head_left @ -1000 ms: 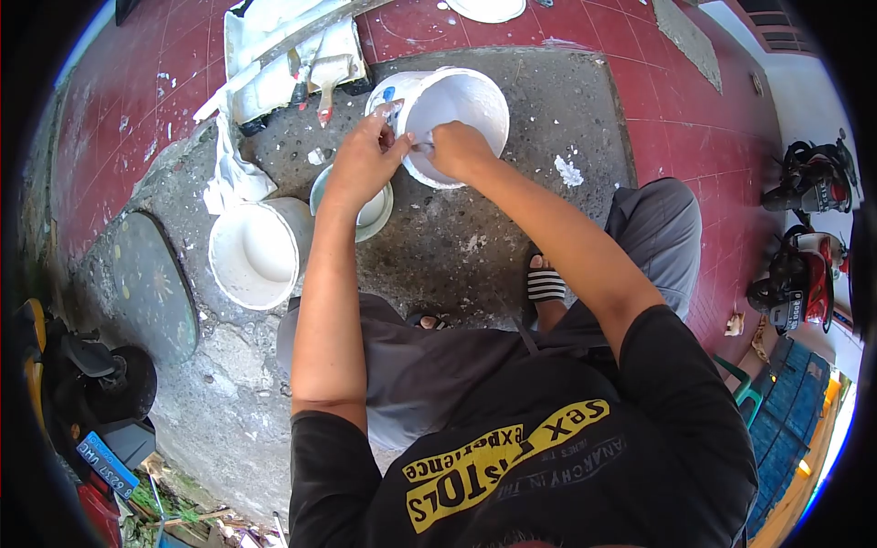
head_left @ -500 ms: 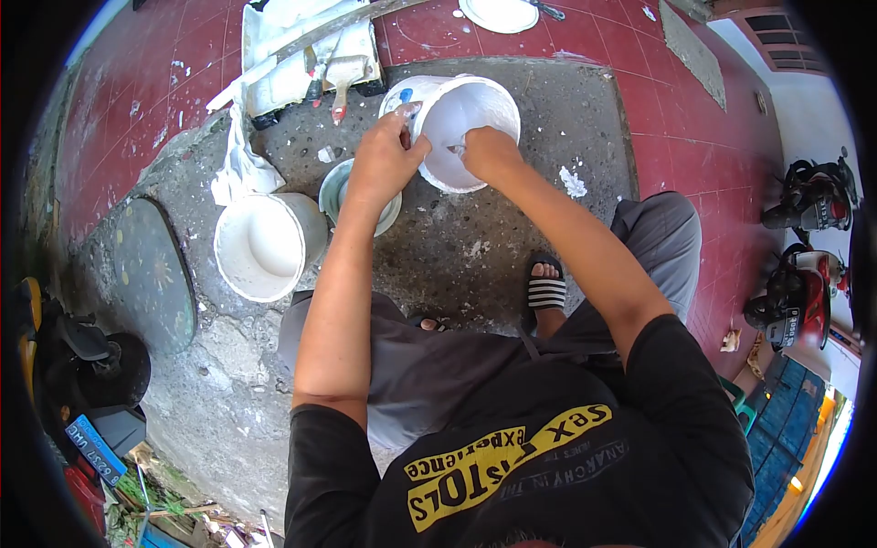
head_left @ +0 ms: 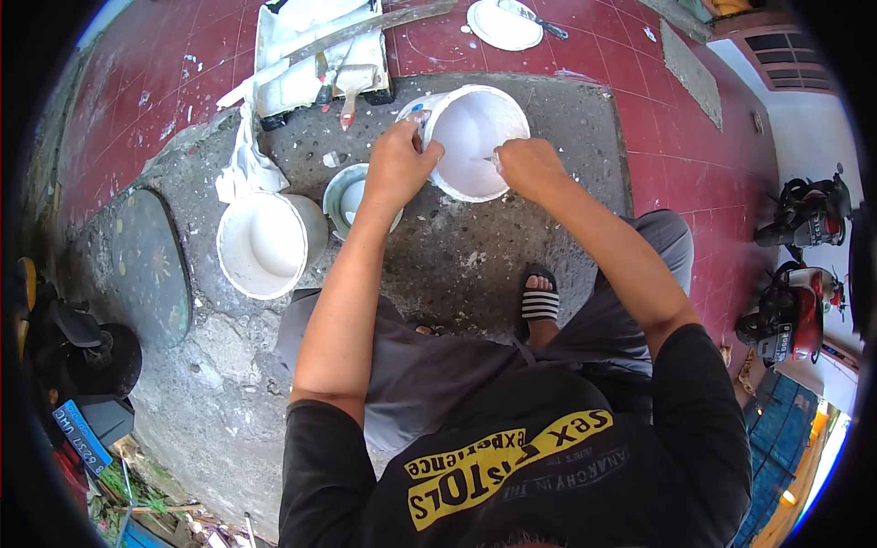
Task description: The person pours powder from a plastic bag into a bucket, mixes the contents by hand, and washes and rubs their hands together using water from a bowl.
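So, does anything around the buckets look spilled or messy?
Yes: white splatters mark the concrete slab, and a brush lies on the paint tray with its handle hanging over the edge.

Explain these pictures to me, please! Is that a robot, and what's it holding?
No robot here, just a person. One camera, worn on the head, took every picture, looking down; that's why you see their arms and shirt.

The left hand is at the edge of a white bucket. The fingers of the right hand pinch something small over its opening, too hidden for me to name.

On the rough grey ground are another bucket, a greenish bowl and a white cloth. Farther away, a brush lies on a messy white tray.
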Available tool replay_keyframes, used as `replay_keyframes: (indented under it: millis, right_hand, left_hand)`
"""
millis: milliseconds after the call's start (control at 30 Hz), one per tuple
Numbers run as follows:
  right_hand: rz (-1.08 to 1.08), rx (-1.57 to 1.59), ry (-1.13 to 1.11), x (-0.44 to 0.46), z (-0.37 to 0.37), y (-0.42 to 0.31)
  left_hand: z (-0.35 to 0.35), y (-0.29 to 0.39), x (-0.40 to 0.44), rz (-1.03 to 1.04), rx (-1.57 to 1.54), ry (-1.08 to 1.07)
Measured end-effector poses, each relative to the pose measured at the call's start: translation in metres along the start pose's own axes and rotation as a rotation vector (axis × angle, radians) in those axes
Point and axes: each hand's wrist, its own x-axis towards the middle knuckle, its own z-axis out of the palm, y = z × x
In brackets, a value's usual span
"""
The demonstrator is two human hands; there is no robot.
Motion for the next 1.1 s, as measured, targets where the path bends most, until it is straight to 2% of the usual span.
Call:
replay_keyframes:
  millis: [67,133,167,233,267,333,367,433,467,533,567,633,667,733,767,833,867,933,967,1033,1067,1100]
  right_hand:
    - [-0.033,-0.049,-0.060,-0.001,0.001,0.004]
    - [-0.031,0.020,0.089,-0.008,-0.008,-0.002]
    - [-0.029,0.020,0.091,-0.010,-0.005,0.002]
    - [-0.013,-0.115,-0.115,-0.010,-0.001,0.008]
    - [-0.018,-0.121,-0.112,-0.012,0.000,0.011]
    - [0.026,0.015,0.075,-0.021,-0.008,0.003]
    - [0.027,0.017,0.074,-0.021,-0.006,0.005]
    - [0.061,-0.154,-0.244,-0.020,-0.003,0.012]
    - [0.059,-0.156,-0.241,-0.021,-0.002,0.014]
    - [0.029,0.067,0.139,-0.026,-0.002,0.010]
    - [0.027,0.069,0.143,-0.024,-0.002,0.011]
    - [0.102,-0.123,-0.316,-0.019,-0.003,0.014]
    - [0.097,-0.127,-0.310,-0.020,-0.003,0.014]
    - [0.029,0.042,0.096,-0.023,-0.001,0.012]
    - [0.027,0.042,0.096,-0.021,-0.001,0.013]
    - [0.090,-0.149,-0.354,-0.015,-0.004,0.016]
    - [0.090,-0.150,-0.351,-0.016,-0.004,0.016]
    - [-0.010,-0.008,0.054,-0.018,-0.002,0.016]
    - [-0.014,-0.007,0.055,-0.016,-0.002,0.016]
    - [0.036,-0.148,-0.325,-0.011,-0.002,0.018]
    - [0.032,-0.151,-0.319,-0.010,-0.002,0.016]
    - [-0.001,-0.068,-0.140,-0.011,-0.002,0.013]
  left_hand:
    - [0.004,0.002,-0.001,0.009,-0.007,-0.004]
    - [0.006,0.001,-0.003,0.012,-0.010,-0.011]
    - [0.009,-0.001,-0.003,-0.013,-0.016,-0.040]
    - [0.017,-0.006,-0.002,-0.030,-0.026,-0.068]
    - [0.020,-0.009,-0.001,-0.031,-0.041,-0.063]
    - [0.023,-0.015,-0.004,-0.043,-0.057,-0.056]
    - [0.025,-0.018,-0.003,-0.080,-0.082,-0.081]
    - [0.029,-0.022,-0.002,-0.108,-0.104,-0.111]
    - [0.031,-0.024,-0.001,-0.115,-0.124,-0.114]
    - [0.029,-0.024,-0.003,-0.132,-0.144,-0.112]
    - [0.027,-0.023,-0.002,-0.153,-0.150,-0.133]
    - [0.028,-0.022,0.000,-0.168,-0.154,-0.151]
    - [0.031,-0.026,0.000,-0.131,-0.098,-0.138]
    - [0.029,-0.026,-0.001,-0.108,-0.046,-0.109]
    - [0.029,-0.025,-0.001,-0.122,-0.042,-0.124]
    - [0.027,-0.019,-0.001,-0.130,-0.036,-0.140]
    - [0.025,-0.017,-0.002,-0.123,-0.064,-0.136]
    - [0.025,-0.017,-0.003,-0.124,-0.094,-0.121]
    - [0.024,-0.016,-0.002,-0.131,-0.083,-0.125]
    - [0.024,-0.017,-0.001,-0.133,-0.070,-0.126]
    - [0.022,-0.018,0.000,-0.138,-0.062,-0.136]
    - [0.021,-0.021,0.001,-0.149,-0.056,-0.139]
